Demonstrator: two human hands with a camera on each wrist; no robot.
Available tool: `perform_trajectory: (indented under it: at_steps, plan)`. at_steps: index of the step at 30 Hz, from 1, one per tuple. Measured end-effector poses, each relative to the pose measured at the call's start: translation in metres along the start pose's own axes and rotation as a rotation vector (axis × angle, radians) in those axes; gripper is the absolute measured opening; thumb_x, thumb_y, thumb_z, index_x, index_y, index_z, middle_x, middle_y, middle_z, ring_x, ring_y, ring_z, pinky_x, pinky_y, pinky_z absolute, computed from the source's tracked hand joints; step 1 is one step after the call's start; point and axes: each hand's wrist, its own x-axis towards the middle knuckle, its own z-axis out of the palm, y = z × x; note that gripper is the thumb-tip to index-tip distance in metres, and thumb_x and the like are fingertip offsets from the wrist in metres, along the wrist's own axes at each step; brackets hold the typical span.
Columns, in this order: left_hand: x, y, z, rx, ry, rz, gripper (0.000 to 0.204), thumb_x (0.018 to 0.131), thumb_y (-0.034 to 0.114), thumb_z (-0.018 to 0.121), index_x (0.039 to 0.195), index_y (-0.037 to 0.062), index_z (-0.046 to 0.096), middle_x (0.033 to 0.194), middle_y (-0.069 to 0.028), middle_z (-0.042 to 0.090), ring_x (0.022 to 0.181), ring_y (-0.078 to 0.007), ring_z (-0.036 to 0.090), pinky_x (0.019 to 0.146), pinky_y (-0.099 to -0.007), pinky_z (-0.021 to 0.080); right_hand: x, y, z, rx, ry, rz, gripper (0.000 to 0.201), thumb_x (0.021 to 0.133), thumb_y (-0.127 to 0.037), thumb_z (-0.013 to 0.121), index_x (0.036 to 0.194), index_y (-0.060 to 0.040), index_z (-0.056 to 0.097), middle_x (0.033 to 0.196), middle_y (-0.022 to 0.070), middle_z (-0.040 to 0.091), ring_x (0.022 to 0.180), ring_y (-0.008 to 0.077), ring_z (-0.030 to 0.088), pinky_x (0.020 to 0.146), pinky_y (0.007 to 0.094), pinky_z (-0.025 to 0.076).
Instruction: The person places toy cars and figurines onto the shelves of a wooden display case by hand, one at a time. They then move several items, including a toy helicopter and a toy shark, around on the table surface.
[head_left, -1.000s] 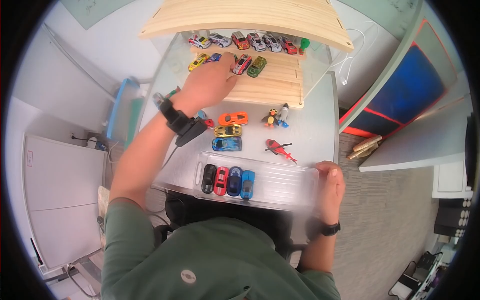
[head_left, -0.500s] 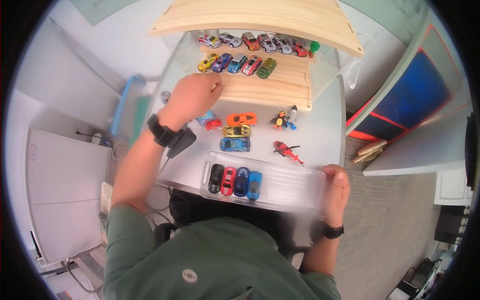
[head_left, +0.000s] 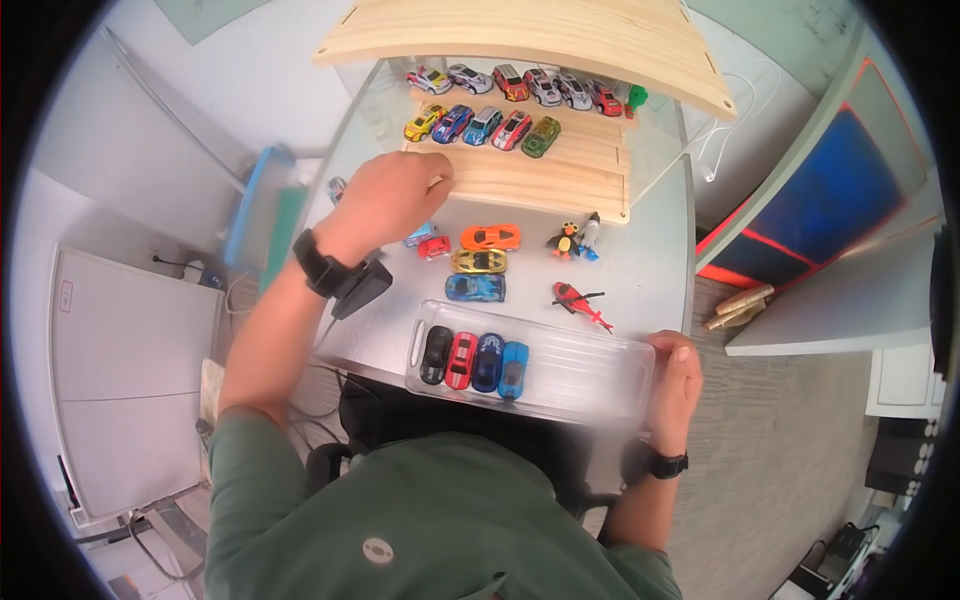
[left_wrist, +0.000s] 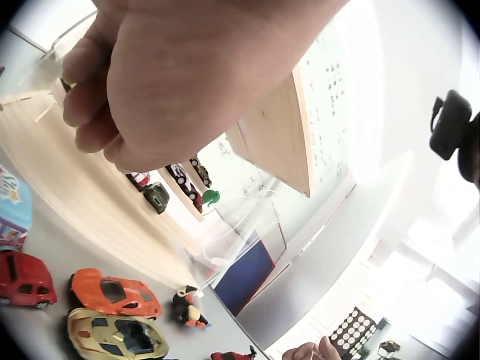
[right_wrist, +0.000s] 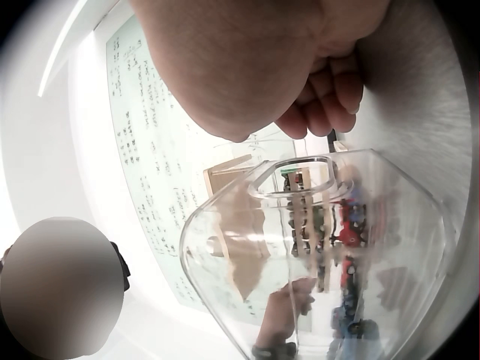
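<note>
My left hand (head_left: 392, 198), fingers loosely bent, hovers at the left end of the wooden shelf's lowest step (head_left: 510, 185); no object shows in it. Just behind on the middle step stands a row of toy cars, among them a teal one (head_left: 482, 125) and a green one (head_left: 541, 137). At the tray's right end is my right hand (head_left: 676, 385), fingers bent and holding nothing visible. The clear plastic tray (head_left: 590, 370) carries black, red (head_left: 461, 360), dark blue and light blue toy cars at its left.
Orange (head_left: 491, 237), gold (head_left: 479, 262) and blue (head_left: 475, 288) cars lie between shelf and tray. A red helicopter (head_left: 580, 303), a penguin figure (head_left: 565, 240) and a grey figure (head_left: 591, 235) lie right of them. The shelf's top board (head_left: 520, 30) overhangs another car row.
My left hand has drawn back from the middle car row toward me, uncovering the teal car there. The right hand stays by the tray. The head view has shifted slightly.
</note>
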Motion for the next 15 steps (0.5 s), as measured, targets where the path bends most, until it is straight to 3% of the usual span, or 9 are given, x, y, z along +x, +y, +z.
perform_trajectory:
  at_steps: [2,8,10,15]
  plan:
    - [0.009,0.008,-0.002,0.005,0.024,0.041,0.02,0.101,0.024,0.066,0.106,0.0066,0.075,0.084,-0.0156,0.075,0.081,-0.0378,0.072,0.072,-0.0488,0.054,0.0,0.0,0.0,0.0,-0.004,-0.001,0.045,0.116,-0.037,0.048,0.108,0.0026,0.068,0.108,0.0086,0.069,0.095,0.0167,0.059,0.088,0.0334,0.049]
    - [0.046,0.035,0.003,-0.02,0.032,0.155,0.032,0.099,0.024,0.07,0.127,0.009,0.068,0.088,-0.0132,0.075,0.081,-0.0347,0.072,0.071,-0.0473,0.053,0.001,-0.003,0.001,0.01,0.0,-0.019,0.044,0.116,-0.036,0.049,0.108,0.0025,0.068,0.105,0.0081,0.068,0.094,0.0163,0.058,0.088,0.033,0.048]
    - [0.059,0.044,0.005,0.024,-0.025,0.156,0.044,0.099,0.025,0.07,0.139,0.0101,0.062,0.093,-0.0138,0.076,0.087,-0.0354,0.072,0.073,-0.0482,0.054,0.001,-0.003,0.0,0.033,-0.017,-0.014,0.044,0.116,-0.036,0.049,0.108,0.0025,0.068,0.104,0.0079,0.068,0.094,0.0162,0.058,0.088,0.0328,0.048]
    - [0.086,0.05,0.013,0.048,-0.08,0.165,0.057,0.097,0.024,0.072,0.15,0.0111,0.054,0.101,-0.0185,0.076,0.098,-0.039,0.072,0.081,-0.0506,0.056,0.002,-0.008,0.0,-0.007,-0.025,-0.013,0.042,0.116,-0.035,0.05,0.108,0.0023,0.068,0.105,0.0076,0.068,0.094,0.016,0.058,0.088,0.0328,0.048]
